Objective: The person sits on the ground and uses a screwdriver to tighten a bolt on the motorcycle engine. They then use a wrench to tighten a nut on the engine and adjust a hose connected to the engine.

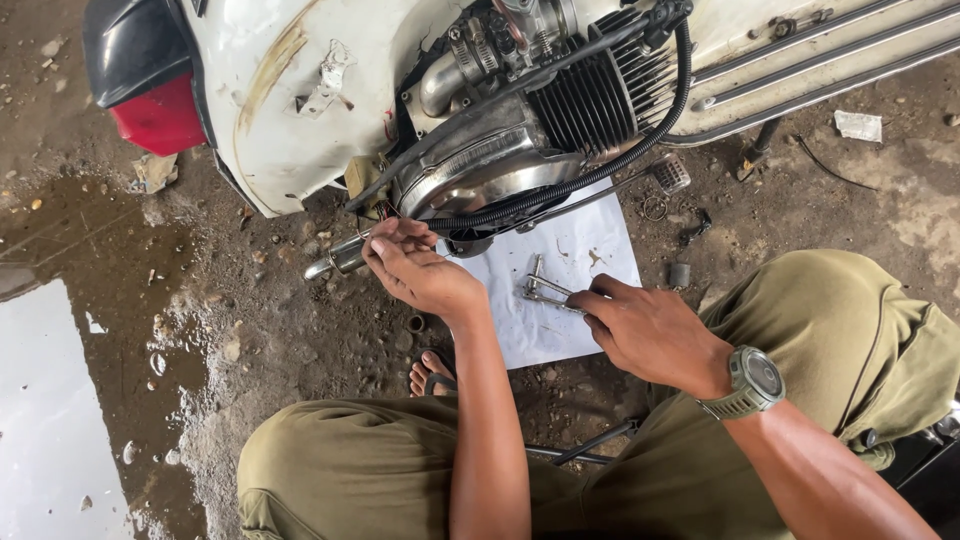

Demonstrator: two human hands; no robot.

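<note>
A white scooter (290,100) lies on its side, its engine (520,140) and black finned cylinder exposed. My left hand (415,268) reaches under the engine, its fingers pinched on wires next to a chrome tube (338,258). My right hand (645,325), with a green watch on the wrist, grips a metal tool (540,288) that lies on a white sheet of paper (560,290) below the engine.
The red tail light (155,115) is at the far left. A puddle (60,400) covers the dirt floor on the left. Small parts (680,230) lie right of the paper. My sandalled foot (430,372) and olive trousers fill the foreground.
</note>
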